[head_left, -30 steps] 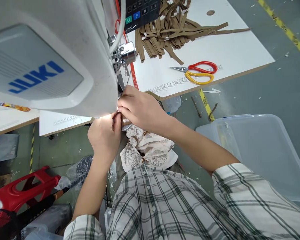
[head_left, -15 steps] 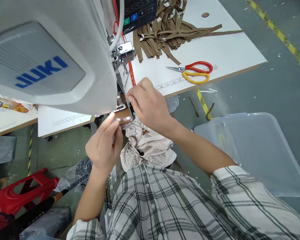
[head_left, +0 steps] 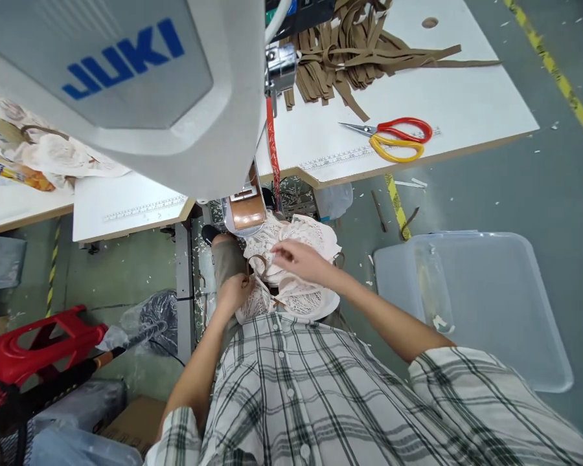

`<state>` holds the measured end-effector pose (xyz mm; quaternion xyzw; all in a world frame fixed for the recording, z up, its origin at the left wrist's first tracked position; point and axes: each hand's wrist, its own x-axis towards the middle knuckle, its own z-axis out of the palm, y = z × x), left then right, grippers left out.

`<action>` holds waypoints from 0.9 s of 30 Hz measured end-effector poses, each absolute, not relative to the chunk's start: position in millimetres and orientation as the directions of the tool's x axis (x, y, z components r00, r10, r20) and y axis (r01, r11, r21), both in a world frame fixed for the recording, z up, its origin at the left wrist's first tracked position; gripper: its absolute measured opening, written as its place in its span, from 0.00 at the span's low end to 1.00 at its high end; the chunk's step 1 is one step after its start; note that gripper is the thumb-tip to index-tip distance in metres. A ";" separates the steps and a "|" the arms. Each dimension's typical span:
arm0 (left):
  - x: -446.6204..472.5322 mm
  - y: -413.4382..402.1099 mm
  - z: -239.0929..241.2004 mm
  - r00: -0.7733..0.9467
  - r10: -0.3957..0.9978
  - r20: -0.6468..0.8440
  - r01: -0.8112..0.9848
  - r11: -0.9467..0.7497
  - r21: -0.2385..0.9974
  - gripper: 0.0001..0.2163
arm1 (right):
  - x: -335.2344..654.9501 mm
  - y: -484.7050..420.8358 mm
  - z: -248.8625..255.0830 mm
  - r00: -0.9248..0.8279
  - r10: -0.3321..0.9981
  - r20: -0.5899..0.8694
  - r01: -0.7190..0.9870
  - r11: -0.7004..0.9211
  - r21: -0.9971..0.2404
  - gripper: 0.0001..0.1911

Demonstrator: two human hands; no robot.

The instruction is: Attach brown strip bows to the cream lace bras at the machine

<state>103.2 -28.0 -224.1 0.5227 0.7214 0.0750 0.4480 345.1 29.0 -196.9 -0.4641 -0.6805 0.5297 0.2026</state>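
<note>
White lace bras (head_left: 304,301) with brown straps and small brown bows lie piled on my lap. My left hand (head_left: 233,294) is closed at the left edge of the pile, its fingertips pinching a bra beside a looped brown strap (head_left: 257,262). Over the middle of the pile is my right hand (head_left: 304,261), fingers loosely bent and apart from the thumb, with nothing visible in them. In front of both hands stands a white JUKI sewing machine (head_left: 199,149). Its brown work plate (head_left: 247,212) below the head shows no hand on it.
Scissors (head_left: 393,138) with red and yellow handles lie on the white table (head_left: 486,103), near a heap of brown straps (head_left: 354,58). More lace pieces (head_left: 61,152) rest at the left. A clear plastic bin (head_left: 490,304) stands on the right floor, a red stool (head_left: 39,343) on the left.
Both hands have left the machine's work plate and come down towards my lap. The left now grips a bra; the right hovers over the pile. The view has shifted.
</note>
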 end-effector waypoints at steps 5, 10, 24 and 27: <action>102.8 -26.8 -176.4 0.082 0.837 -0.540 0.454 0.452 0.768 0.19 | 324.0 5.6 -203.0 -0.591 0.777 -0.217 0.467 0.110 -0.877 0.21; 114.3 -38.4 -123.3 0.100 0.862 -0.496 0.026 0.496 0.868 0.19 | 308.8 0.3 -184.0 -0.793 0.586 -0.167 0.047 -0.214 -0.976 0.37; 144.2 -82.2 -40.2 0.613 0.772 -0.171 0.346 -0.067 0.936 0.05 | 334.6 -7.4 -154.9 -0.873 0.484 0.057 0.099 0.290 -0.952 0.32; 152.7 -86.9 -31.5 0.750 0.652 -0.117 0.273 -0.144 0.951 0.06 | 315.3 -15.5 -171.1 -0.984 0.179 0.019 0.088 0.570 -0.817 0.30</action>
